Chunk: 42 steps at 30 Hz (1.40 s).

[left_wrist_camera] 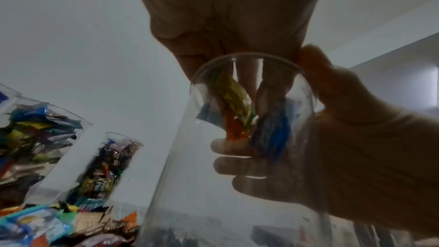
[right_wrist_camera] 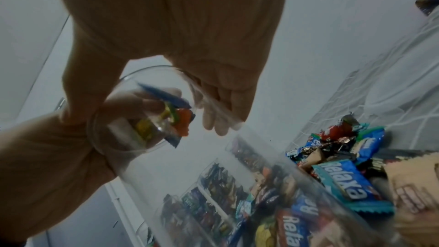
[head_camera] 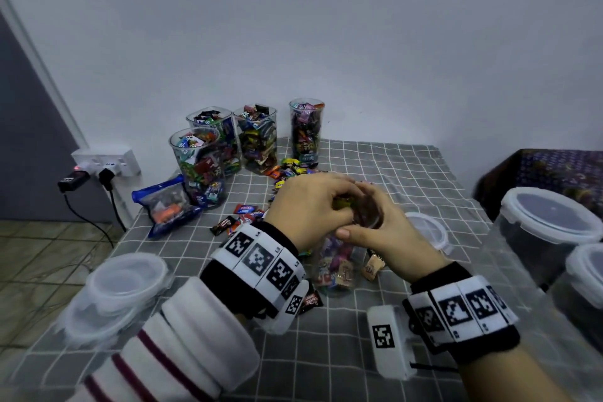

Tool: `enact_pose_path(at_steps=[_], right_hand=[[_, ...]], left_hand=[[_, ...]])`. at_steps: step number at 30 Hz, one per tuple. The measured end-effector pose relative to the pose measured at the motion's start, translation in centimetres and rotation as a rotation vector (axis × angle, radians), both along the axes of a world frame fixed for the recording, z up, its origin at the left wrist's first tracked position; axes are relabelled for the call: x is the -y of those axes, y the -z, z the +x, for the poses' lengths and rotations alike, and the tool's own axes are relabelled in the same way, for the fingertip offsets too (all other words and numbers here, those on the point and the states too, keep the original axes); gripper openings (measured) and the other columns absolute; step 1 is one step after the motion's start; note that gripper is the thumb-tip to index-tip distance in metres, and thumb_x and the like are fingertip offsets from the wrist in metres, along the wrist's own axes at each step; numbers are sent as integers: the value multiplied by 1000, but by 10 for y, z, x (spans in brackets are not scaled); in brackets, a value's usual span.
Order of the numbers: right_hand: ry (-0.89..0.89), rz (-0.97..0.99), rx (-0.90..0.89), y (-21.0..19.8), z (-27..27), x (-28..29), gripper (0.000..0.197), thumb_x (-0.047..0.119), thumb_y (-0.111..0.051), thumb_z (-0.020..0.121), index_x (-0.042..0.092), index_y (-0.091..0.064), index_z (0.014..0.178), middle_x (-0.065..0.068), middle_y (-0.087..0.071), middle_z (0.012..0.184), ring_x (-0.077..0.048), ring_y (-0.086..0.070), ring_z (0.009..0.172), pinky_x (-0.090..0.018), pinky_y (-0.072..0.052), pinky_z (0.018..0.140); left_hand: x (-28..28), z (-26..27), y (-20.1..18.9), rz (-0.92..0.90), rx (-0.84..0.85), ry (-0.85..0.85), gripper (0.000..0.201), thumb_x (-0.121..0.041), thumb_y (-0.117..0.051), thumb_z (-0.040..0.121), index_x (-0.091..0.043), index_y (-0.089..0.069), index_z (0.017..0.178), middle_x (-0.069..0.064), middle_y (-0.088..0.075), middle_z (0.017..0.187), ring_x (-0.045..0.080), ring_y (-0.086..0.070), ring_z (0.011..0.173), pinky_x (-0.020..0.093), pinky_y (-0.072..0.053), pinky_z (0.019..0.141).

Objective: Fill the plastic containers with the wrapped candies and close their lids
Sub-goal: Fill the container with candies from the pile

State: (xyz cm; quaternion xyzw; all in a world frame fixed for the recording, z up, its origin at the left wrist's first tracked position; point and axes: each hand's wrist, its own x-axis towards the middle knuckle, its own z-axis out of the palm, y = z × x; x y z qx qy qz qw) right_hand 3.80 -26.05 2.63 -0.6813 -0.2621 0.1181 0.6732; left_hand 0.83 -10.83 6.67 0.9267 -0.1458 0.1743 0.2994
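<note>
Around the jar (head_camera: 339, 258) at the middle of the table (head_camera: 359, 352), we see the job well along. Our right hand (head_camera: 385, 232) curls round the jar's rim; our left hand (head_camera: 306, 206) pinches a few candies (left_wrist_camera: 234, 108) just inside its mouth. The jar holds only a bottom layer. Behind it stand four jars (head_camera: 254, 140) full but lidless. Loose candies (head_camera: 287, 173) lie between them and the jar. Lids (head_camera: 124, 284) wait left of it.

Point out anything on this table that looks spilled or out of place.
Loose wrapped candies lie scattered over the checked cloth beside four full, lidless containers. That fits unfinished filling; nothing looks damaged.
</note>
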Motion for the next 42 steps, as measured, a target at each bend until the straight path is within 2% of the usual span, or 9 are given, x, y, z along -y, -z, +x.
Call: enact_pose_path(at_steps=[5, 11, 17, 20, 24, 28, 32, 36, 42], right_hand=[[5, 25, 1, 3, 0, 0, 82, 32, -81, 49, 26, -46, 123, 0, -62, 119, -9, -60, 111, -26, -50, 90], [-15, 69, 28, 7, 1, 0, 79, 18, -83, 51, 16, -47, 122, -2, -67, 108, -9, -64, 105, -19, -49, 82], [13, -12, 84, 5, 1, 0, 91, 47, -87, 47, 31, -44, 126, 13, -61, 122, -8, -56, 117, -22, -46, 94], [30, -71, 58, 5, 3, 3, 95, 66, -83, 39, 41, -41, 121, 22, -60, 119, -1, -55, 116, -23, -45, 96], [25, -177, 43, -2, 13, 11, 89, 82, -69, 42, 41, -46, 118, 23, -63, 116, 2, -56, 113, -25, -44, 95], [105, -239, 35, -22, 39, 15, 81, 92, -46, 54, 32, -60, 106, 13, -68, 107, -3, -63, 101, -23, -52, 84], [195, -452, 19, -34, 83, 7, 36, 45, -46, 91, 18, -57, 112, -6, -60, 121, -20, -57, 109, -37, -47, 93], [158, -927, 37, -23, 126, -3, 61, 49, -48, 92, 13, -38, 141, -10, -44, 142, -26, -45, 125, -35, -35, 100], [42, -1398, 3, 6, 165, -18, 68, 60, -47, 87, 15, -40, 138, -8, -44, 143, -26, -40, 131, -42, -25, 113]], left_hand=[[0, -1, 4, -23, 19, 2, 45, -41, -50, 69, -30, -71, 107, -13, -63, 123, 6, -58, 112, 29, -45, 96], [-1, -4, 9, -119, 11, 48, 53, -53, -36, 75, -35, -68, 113, -17, -66, 115, -4, -58, 108, 26, -47, 93], [-10, 3, 4, -290, -5, 205, 46, -44, -44, 86, -30, -57, 128, -13, -60, 127, -6, -50, 120, 27, -43, 102], [-13, 8, 3, -482, 60, 181, 32, -36, -50, 88, -33, -63, 118, -11, -68, 113, 1, -61, 106, 27, -50, 90], [-34, 33, 1, -723, 4, -35, 21, -12, -52, 94, -23, -66, 105, -9, -68, 98, -4, -62, 82, 11, -46, 67], [-75, 83, 17, -507, -211, -244, 18, -21, -56, 93, -23, -67, 106, -4, -67, 103, 10, -61, 97, 32, -48, 91], [-97, 119, 23, -310, -384, -284, 34, -34, -59, 90, -23, -58, 122, 2, -62, 120, 20, -59, 108, 41, -46, 99], [-96, 145, 24, -36, -475, -286, 53, -39, -57, 91, -18, -44, 138, 7, -47, 140, 24, -46, 126, 32, -37, 103], [-89, 184, 42, 160, -632, -279, 68, -47, -55, 90, -15, -32, 145, 10, -38, 147, 27, -42, 130, 33, -36, 103]])
